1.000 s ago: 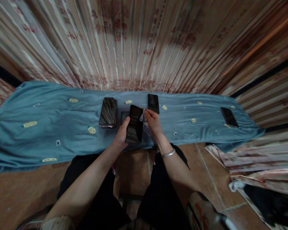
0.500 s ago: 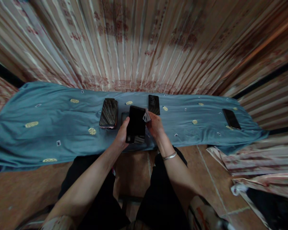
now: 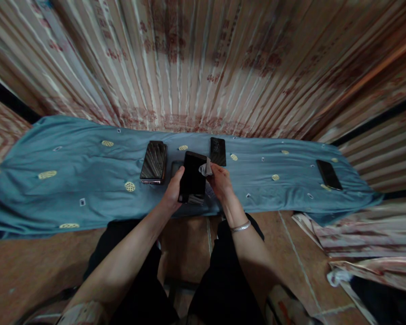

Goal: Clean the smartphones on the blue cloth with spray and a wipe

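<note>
In my left hand [image 3: 173, 189] I hold a dark smartphone [image 3: 192, 178] by its left edge, the thumb along its side and the other fingers hidden beneath. The phone is tilted, its black face towards me. My right hand [image 3: 221, 180] pinches a small pale grey cloth [image 3: 205, 168] at the phone's upper right edge, where the cloth overlaps the screen. Partly hidden behind the held phone, another flat dark object [image 3: 176, 168] lies on the blue cloth.
A stack of phones [image 3: 153, 162] lies left of my hands on the blue patterned sheet [image 3: 98, 180]. Beyond my right hand lies a dark phone [image 3: 218, 151]; another phone [image 3: 329, 174] rests at the far right. A pleated curtain [image 3: 189, 67] hangs behind.
The grey cloth in my right hand has shifted slightly left and down, further over the phone's screen. My left hand keeps its hold on the phone. The view has moved slightly.
</note>
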Demonstrator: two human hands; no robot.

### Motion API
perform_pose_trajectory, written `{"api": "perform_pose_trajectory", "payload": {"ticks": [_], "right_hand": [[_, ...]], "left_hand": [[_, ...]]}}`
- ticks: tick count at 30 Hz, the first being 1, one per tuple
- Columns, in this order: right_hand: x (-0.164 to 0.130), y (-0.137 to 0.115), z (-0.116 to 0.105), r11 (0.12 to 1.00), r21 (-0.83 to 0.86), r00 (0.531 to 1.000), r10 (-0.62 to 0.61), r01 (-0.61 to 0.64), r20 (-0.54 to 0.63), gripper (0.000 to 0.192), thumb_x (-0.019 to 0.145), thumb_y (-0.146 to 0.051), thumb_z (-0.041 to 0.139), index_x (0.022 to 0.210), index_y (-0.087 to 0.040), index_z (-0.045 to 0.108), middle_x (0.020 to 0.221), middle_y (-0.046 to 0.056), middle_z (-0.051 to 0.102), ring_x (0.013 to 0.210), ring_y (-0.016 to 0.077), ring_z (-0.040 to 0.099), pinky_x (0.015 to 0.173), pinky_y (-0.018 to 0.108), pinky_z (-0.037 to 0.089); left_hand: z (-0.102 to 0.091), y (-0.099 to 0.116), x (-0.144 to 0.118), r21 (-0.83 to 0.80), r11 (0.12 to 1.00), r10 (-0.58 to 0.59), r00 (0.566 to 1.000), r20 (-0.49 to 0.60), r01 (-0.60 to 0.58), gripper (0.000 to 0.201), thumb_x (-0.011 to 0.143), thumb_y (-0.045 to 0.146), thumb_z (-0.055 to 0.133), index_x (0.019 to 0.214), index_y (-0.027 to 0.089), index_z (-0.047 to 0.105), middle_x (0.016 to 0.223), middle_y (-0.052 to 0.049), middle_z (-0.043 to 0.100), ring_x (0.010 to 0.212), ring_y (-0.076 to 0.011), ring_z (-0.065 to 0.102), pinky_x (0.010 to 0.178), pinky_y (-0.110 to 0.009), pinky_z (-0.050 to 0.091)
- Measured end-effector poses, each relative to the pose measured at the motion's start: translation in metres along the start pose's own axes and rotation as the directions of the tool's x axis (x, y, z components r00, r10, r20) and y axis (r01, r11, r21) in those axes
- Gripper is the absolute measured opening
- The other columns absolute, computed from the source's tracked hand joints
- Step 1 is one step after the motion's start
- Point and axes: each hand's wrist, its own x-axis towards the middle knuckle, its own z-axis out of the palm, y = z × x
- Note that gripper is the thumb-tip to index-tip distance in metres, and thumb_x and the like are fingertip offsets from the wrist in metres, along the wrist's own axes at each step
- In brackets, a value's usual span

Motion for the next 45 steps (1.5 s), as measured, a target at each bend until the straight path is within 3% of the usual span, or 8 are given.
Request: {"api": "perform_pose_trajectory", "payload": {"ticks": [6,13,17,26,33,38,45], "right_hand": [[-0.010,0.005,0.005,1.000,0.005,0.998,-0.022,0.022,0.062,0.032,0.072,-0.053,0.085,0.072,-0.023,0.076,0.066,-0.004,0.069,0.061,0.0129,0.060,0.061,0.027,0.051],[-0.015,0.004,0.006,0.998,-0.061,0.995,-0.027,0.033,0.094,0.037,0.069,-0.059,0.085,0.073,-0.023,0.077,0.062,-0.005,0.065,0.061,0.0127,0.056,0.062,0.027,0.046],[-0.020,0.001,0.006,0.998,-0.068,0.992,0.007,0.002,0.128,0.037,0.068,-0.059,0.087,0.075,-0.023,0.078,0.065,-0.004,0.067,0.061,0.0133,0.056,0.062,0.027,0.046],[-0.025,-0.001,0.005,0.995,-0.098,0.988,0.039,-0.025,0.152,0.035,0.071,-0.057,0.086,0.075,-0.023,0.078,0.067,-0.003,0.070,0.063,0.0146,0.059,0.063,0.028,0.048],[-0.030,-0.005,0.003,0.990,-0.137,0.975,0.068,-0.039,0.212,0.047,0.066,-0.066,0.086,0.075,-0.021,0.078,0.066,-0.003,0.069,0.061,0.0132,0.058,0.060,0.027,0.050],[-0.034,-0.006,0.001,0.982,-0.180,0.968,0.092,-0.049,0.234,0.048,0.067,-0.067,0.085,0.077,-0.021,0.078,0.065,-0.003,0.067,0.060,0.0121,0.056,0.056,0.025,0.048],[-0.039,-0.016,-0.004,0.972,-0.213,0.935,0.164,-0.099,0.314,0.047,0.066,-0.065,0.086,0.076,-0.020,0.079,0.063,-0.004,0.063,0.057,0.0101,0.052,0.054,0.023,0.044]], "left_hand": [[-0.004,0.002,0.011,-0.023,0.996,0.082,0.997,-0.007,-0.082,0.040,0.097,0.043,0.063,0.118,0.011,0.074,0.094,-0.009,0.083,0.092,-0.0244,0.079,0.089,-0.032,0.061],[0.000,0.008,0.015,-0.045,0.991,0.123,0.991,-0.053,-0.126,0.038,0.098,0.039,0.061,0.121,0.011,0.073,0.097,-0.009,0.083,0.095,-0.0253,0.079,0.091,-0.033,0.061],[0.002,0.012,0.015,-0.072,0.989,0.123,0.990,-0.069,-0.128,0.036,0.102,0.034,0.052,0.118,0.010,0.073,0.098,-0.009,0.082,0.096,-0.0237,0.079,0.092,-0.032,0.061],[-0.005,0.011,0.023,-0.067,0.980,0.180,0.978,-0.107,-0.187,0.030,0.095,0.038,0.065,0.103,0.011,0.075,0.092,-0.009,0.082,0.097,-0.0255,0.078,0.091,-0.033,0.062],[-0.004,0.012,0.024,-0.090,0.970,0.216,0.969,-0.122,-0.228,0.025,0.094,0.037,0.065,0.088,0.015,0.075,0.085,-0.006,0.080,0.096,-0.0241,0.078,0.090,-0.030,0.061],[0.000,0.017,0.025,-0.134,0.965,0.204,0.965,-0.164,-0.227,0.022,0.096,0.032,0.063,0.088,0.015,0.074,0.090,-0.007,0.081,0.102,-0.0243,0.078,0.096,-0.030,0.060],[0.004,0.025,0.018,-0.184,0.961,0.176,0.971,-0.162,-0.205,0.029,0.101,0.030,0.054,0.106,0.013,0.076,0.099,-0.008,0.083,0.110,-0.0245,0.076,0.103,-0.030,0.057]]}}
